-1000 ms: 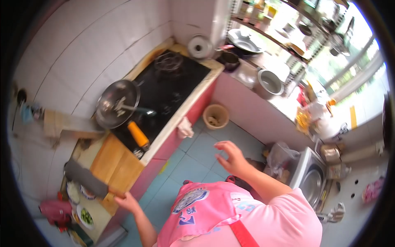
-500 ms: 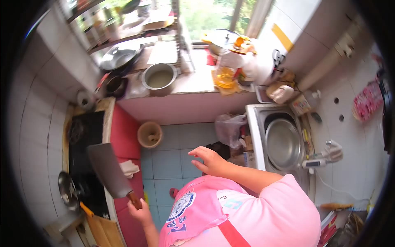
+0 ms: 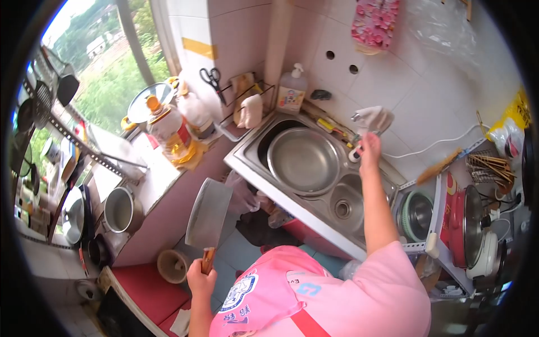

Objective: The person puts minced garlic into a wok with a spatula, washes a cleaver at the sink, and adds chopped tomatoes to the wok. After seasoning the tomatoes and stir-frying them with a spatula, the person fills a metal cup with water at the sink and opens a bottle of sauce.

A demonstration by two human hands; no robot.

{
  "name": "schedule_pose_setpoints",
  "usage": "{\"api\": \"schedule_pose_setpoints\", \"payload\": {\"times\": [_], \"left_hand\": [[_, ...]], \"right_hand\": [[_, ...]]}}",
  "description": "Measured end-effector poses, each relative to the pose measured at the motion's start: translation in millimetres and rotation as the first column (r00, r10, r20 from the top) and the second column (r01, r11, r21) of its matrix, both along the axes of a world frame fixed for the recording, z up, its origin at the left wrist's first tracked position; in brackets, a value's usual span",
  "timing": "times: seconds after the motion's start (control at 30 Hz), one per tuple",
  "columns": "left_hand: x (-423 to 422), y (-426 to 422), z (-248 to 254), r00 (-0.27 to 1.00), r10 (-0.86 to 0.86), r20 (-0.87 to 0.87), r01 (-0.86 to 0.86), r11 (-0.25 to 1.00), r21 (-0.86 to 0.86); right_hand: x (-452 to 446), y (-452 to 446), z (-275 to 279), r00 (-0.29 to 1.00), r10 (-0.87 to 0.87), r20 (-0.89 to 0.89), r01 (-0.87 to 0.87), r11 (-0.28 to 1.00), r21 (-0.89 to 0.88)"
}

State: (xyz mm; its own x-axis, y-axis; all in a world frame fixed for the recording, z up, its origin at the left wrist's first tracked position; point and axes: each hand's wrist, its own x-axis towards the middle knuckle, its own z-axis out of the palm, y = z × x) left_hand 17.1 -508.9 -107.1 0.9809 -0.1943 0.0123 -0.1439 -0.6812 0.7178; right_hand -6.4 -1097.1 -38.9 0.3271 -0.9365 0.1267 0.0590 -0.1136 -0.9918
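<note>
Currently at the sink corner, cleaver (image 3: pixel 209 213) in the left hand (image 3: pixel 200 279). Fingers clamped around its wooden handle; broad blade points up and away from the body, on the floor side of the steel sink's (image 3: pixel 242 159) front edge. No contact with the sink seen; depth hard to judge.

Right hand (image 3: pixel 369 151) stretched across the sink to the faucet (image 3: pixel 377 119), fingers bent and close together at its lower part. Cannot tell whether they grip it or merely touch.

Progress, as judged from how things lie: cleaver picked up and carried securely; faucet reached. Not yet done: blade is outside both bowls, away from the spout. No stream of water visible, though the spout is small in view and partly lost against the wall. Blade face looks grey and dull; whether it is wet or soiled, cannot tell.

Larger bowl is taken up by a round metal basin (image 3: pixel 304 161), sitting level; water in it cannot be made out. Smaller bowl, just beside, shows its drain (image 3: pixel 342 209). Pump bottle (image 3: pixel 292 91) upright behind the sink, untouched. Scissors (image 3: pixel 211 80) hang near the window, also untouched.
</note>
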Motion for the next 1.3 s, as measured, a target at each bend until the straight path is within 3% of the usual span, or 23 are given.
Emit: {"api": "schedule_pose_setpoints", "payload": {"times": [0.03,0.13,0.23,0.27,0.33,0.37,0.4,0.43,0.47,0.53,0.57,0.6,0.63,0.73,0.77,0.83,0.87,0.9,0.93,0.97,1.0,1.17,1.3], "left_hand": [[9.0,-18.5,2.3,0.999,-0.047,-0.003,0.047,0.999,0.016],[36.7,-74.2,4.1,0.987,-0.158,0.0,0.158,0.987,0.003],[58.3,-127.1,13.0,0.974,-0.226,0.014,0.225,0.973,0.04],[64.3,-140.4,13.2,0.971,-0.237,-0.002,0.237,0.971,0.027],[76.1,-163.4,17.2,0.961,-0.266,-0.079,0.27,0.962,0.049],[80.3,-174.3,25.9,0.954,-0.265,-0.139,0.274,0.961,0.045],[84.2,-182.3,30.9,0.957,-0.252,-0.14,0.262,0.964,0.053],[88.0,-190.4,35.2,0.949,-0.276,-0.153,0.288,0.956,0.057],[90.3,-197.3,37.6,0.938,-0.302,-0.17,0.316,0.947,0.06],[95.2,-210.3,41.7,0.934,-0.303,-0.189,0.324,0.942,0.089],[96.7,-216.6,44.6,0.93,-0.319,-0.182,0.34,0.935,0.098],[97.6,-222.6,46.9,0.925,-0.338,-0.175,0.359,0.927,0.108],[98.3,-228.8,48.8,0.925,-0.335,-0.179,0.357,0.928,0.108],[97.8,-244.3,51.6,0.919,-0.356,-0.17,0.382,0.91,0.16],[97.0,-248.3,51.6,0.916,-0.363,-0.169,0.39,0.905,0.172],[94.8,-254.9,52.8,0.913,-0.378,-0.155,0.403,0.892,0.203],[93.3,-257.5,53.7,0.914,-0.373,-0.157,0.4,0.893,0.205],[92.2,-259.7,54.5,0.914,-0.377,-0.152,0.403,0.89,0.212],[92.2,-261.2,55.3,0.913,-0.38,-0.147,0.405,0.887,0.22],[91.5,-260.8,55.0,0.908,-0.399,-0.13,0.419,0.871,0.257],[90.7,-258.7,54.2,0.91,-0.395,-0.129,0.415,0.872,0.26],[86.8,-250.1,51.3,0.904,-0.422,-0.062,0.421,0.859,0.29],[87.6,-245.1,53.2,0.92,-0.389,-0.04,0.379,0.862,0.337]], "right_hand": [[-5.5,-21.5,19.9,0.997,-0.065,0.047,0.06,0.993,0.1],[0.9,-82.1,36.9,0.999,-0.032,0.015,0.029,0.984,0.178],[15.1,-125.5,23.8,0.991,0.131,-0.016,-0.126,0.974,0.188],[16.3,-146.6,9.2,0.985,0.129,-0.115,-0.118,0.988,0.1],[16.1,-152.0,7.7,0.986,0.08,-0.144,-0.108,0.975,-0.195],[12.1,-136.9,21.2,0.958,-0.107,-0.268,-0.07,0.815,-0.576],[6.3,-117.4,40.7,0.901,-0.326,-0.287,-0.092,0.504,-0.859],[2.2,-105.4,54.4,0.918,-0.319,-0.233,-0.104,0.374,-0.922],[-1.5,-87.4,70.4,0.92,-0.313,-0.237,-0.108,0.378,-0.92],[-2.7,-51.6,91.6,0.989,-0.013,-0.145,-0.119,0.505,-0.855],[-3.6,-44.5,84.7,0.989,-0.007,-0.149,-0.125,0.507,-0.853],[-5.1,-39.2,75.9,0.961,0.275,-0.022,-0.236,0.777,-0.584],[-2.8,-31.7,70.6,0.863,0.462,0.204,-0.413,0.878,-0.243],[28.7,13.4,43.5,0.899,0.434,0.049,-0.434,0.901,-0.024],[40.0,32.2,31.1,0.889,0.447,-0.097,-0.456,0.88,-0.131],[63.1,80.9,-5.0,0.841,0.542,-0.008,-0.542,0.84,-0.03],[70.4,99.7,-16.7,0.816,0.536,-0.216,-0.577,0.771,-0.268],[76.0,120.1,-12.6,0.805,0.506,-0.31,-0.592,0.66,-0.462],[79.3,133.2,-26.1,0.729,0.614,-0.303,-0.657,0.502,-0.562],[78.2,146.2,-32.2,0.681,0.61,-0.406,-0.7,0.38,-0.604],[78.6,151.3,-34.2,0.684,0.602,-0.412,-0.689,0.347,-0.636],[113.6,154.5,-55.2,0.678,0.655,-0.335,-0.688,0.404,-0.602],[139.4,159.1,-50.0,0.665,0.644,-0.377,-0.697,0.354,-0.624]]}}
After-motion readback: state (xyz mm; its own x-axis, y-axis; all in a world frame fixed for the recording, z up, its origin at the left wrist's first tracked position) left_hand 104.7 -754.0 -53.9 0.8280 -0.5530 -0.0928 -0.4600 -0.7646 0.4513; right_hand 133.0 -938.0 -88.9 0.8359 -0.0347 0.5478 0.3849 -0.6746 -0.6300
